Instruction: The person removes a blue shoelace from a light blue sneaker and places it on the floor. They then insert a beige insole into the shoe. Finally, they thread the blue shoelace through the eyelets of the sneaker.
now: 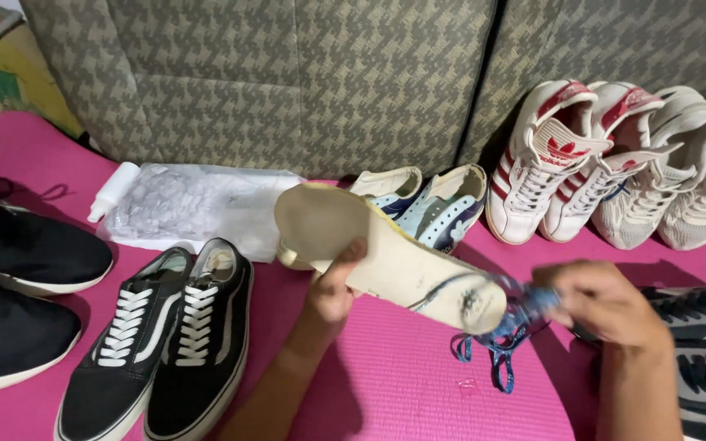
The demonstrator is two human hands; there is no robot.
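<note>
Pink mat (402, 384) runs under both my forearms at six o'clock. With my left hand (332, 290) I grip a cream shoe (386, 253) turned sole up, thumb pressed on the sole, other fingers wrapped behind out of sight. At three o'clock my right hand (606, 302) is blurred; its fingers seem bunched around a blue lace (500, 343) at the shoe's end, though I cannot tell the pinch exactly. Black lace-up sneakers (169, 335) lie at nine o'clock. Behind the held shoe, at twelve, sit two blue-and-cream shoes (435, 204); white and red trainers (565, 163) stand at two o'clock against the patterned cushion (288, 73).
</note>
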